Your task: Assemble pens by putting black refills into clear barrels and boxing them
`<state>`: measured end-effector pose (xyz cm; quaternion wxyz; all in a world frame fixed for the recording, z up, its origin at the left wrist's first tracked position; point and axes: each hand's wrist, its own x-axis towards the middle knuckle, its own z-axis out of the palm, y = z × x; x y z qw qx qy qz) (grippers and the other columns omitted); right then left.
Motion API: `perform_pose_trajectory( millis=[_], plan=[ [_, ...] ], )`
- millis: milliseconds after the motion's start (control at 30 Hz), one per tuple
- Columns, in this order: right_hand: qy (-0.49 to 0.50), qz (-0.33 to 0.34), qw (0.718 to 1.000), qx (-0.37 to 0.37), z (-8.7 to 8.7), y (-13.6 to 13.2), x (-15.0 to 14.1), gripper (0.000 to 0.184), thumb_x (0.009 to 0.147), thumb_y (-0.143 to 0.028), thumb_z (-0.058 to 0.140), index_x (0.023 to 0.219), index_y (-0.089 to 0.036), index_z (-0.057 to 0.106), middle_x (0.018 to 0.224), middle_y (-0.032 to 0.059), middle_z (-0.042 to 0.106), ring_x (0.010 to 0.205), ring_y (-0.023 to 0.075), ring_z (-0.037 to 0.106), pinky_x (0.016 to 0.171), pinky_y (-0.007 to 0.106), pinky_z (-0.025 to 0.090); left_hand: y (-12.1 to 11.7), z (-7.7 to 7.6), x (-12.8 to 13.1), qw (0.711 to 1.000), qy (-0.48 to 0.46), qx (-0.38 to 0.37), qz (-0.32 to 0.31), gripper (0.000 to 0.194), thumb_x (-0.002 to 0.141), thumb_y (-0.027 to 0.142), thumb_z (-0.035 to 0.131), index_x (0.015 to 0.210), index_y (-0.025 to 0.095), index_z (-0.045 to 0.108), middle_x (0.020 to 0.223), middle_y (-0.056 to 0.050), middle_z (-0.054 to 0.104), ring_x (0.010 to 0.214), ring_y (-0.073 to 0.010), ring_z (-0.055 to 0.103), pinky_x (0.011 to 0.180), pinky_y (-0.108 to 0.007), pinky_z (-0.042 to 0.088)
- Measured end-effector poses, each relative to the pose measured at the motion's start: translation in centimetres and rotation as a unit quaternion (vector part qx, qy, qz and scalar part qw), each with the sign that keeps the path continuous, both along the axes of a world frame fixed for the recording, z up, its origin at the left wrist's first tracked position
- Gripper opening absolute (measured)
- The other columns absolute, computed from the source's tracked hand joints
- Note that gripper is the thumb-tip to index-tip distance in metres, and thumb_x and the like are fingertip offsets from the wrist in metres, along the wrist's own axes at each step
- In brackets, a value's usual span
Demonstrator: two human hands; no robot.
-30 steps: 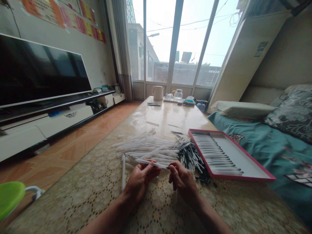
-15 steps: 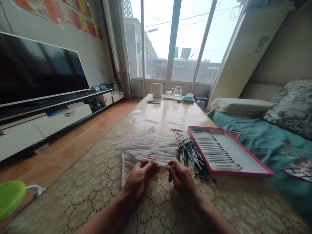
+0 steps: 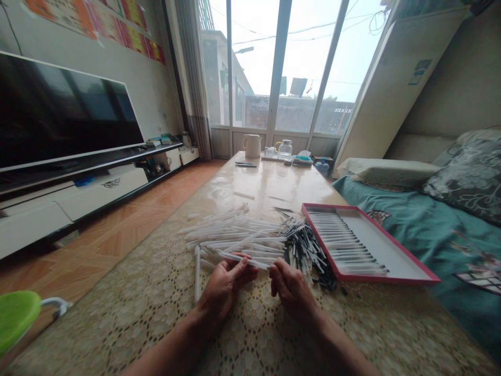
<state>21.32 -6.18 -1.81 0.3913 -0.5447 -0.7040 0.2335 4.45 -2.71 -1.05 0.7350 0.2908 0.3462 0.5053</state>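
Note:
Between my two hands lies a slim white pen barrel (image 3: 256, 264), tilted slightly down to the right. My left hand (image 3: 226, 282) is closed on its left part, thumb on top. The fingers of my right hand (image 3: 288, 282) are pinched at the barrel's right end; any small part inside them is hidden. Just beyond my hands is a loose heap of white pen barrels (image 3: 238, 232). Right of it lies a pile of thin black-and-clear sticks that look like pen refills (image 3: 307, 245). One barrel (image 3: 197, 274) lies apart, left of my left hand.
A pink-rimmed tray (image 3: 407, 250) at the right holds a row of pens with dark ends. At the table's far end stand a beige jug (image 3: 251, 145) and a glass pitcher (image 3: 285, 149). A green stool (image 3: 18, 318) is at lower left, a sofa (image 3: 395, 203) at right.
The fingers of my right hand have drawn closer together at the barrel's end and the hand has turned slightly. My left hand and the barrel have hardly moved.

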Motion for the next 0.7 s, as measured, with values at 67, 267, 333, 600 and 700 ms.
perform_pose_trajectory(
  millis=[67, 267, 333, 600, 700],
  plan=[
    [0.004, -0.002, 1.000, -0.008, -0.09, 0.03, 0.03, 0.034, 0.095, -0.040, 0.028, 0.071, -0.022, 0.044, 0.049, -0.0036, 0.054, 0.047, 0.0116, 0.053, 0.050, 0.019, 0.036, -0.03, 0.03, 0.02, 1.000, 0.004, 0.001, -0.001, 0.021, 0.066, 0.020, 0.077, 0.082, 0.012, 0.065, 0.070, -0.003, 0.069, 0.065, -0.0140, 0.068, 0.064, -0.023, 0.057],
    [0.007, -0.002, 1.000, -0.011, 0.12, -0.01, 0.00, 0.027, 0.093, -0.042, 0.032, 0.084, -0.021, 0.047, 0.052, -0.0036, 0.057, 0.048, 0.0122, 0.055, 0.050, 0.020, 0.037, -0.18, 0.07, 0.07, 1.000, 0.000, -0.002, 0.009, 0.020, 0.067, 0.020, 0.076, 0.081, 0.013, 0.064, 0.070, -0.003, 0.070, 0.065, -0.0138, 0.068, 0.064, -0.023, 0.057],
    [0.006, 0.004, 1.000, -0.010, 0.07, 0.00, -0.03, 0.030, 0.094, -0.041, 0.030, 0.078, -0.021, 0.046, 0.050, -0.0035, 0.056, 0.047, 0.0118, 0.054, 0.050, 0.020, 0.037, -0.18, 0.06, 0.06, 1.000, 0.002, -0.002, 0.009, 0.020, 0.067, 0.020, 0.076, 0.082, 0.013, 0.065, 0.070, -0.003, 0.069, 0.065, -0.0139, 0.068, 0.064, -0.023, 0.057],
    [0.031, -0.008, 0.999, -0.012, 0.46, -0.15, 0.02, 0.029, 0.093, -0.042, 0.033, 0.083, -0.020, 0.049, 0.051, -0.0033, 0.057, 0.047, 0.0114, 0.054, 0.050, 0.020, 0.038, -0.07, 0.17, 0.21, 1.000, 0.004, -0.006, 0.009, 0.021, 0.065, 0.020, 0.078, 0.080, 0.013, 0.065, 0.069, -0.003, 0.069, 0.064, -0.0139, 0.068, 0.064, -0.023, 0.057],
    [0.021, -0.006, 1.000, -0.017, 0.44, -0.17, 0.06, 0.030, 0.094, -0.041, 0.032, 0.078, -0.021, 0.047, 0.049, -0.0036, 0.057, 0.046, 0.0114, 0.054, 0.051, 0.020, 0.037, -0.14, 0.26, 0.26, 1.000, 0.009, -0.003, 0.002, 0.020, 0.065, 0.020, 0.078, 0.079, 0.012, 0.066, 0.069, -0.003, 0.069, 0.064, -0.0139, 0.068, 0.065, -0.023, 0.056]
  ],
)
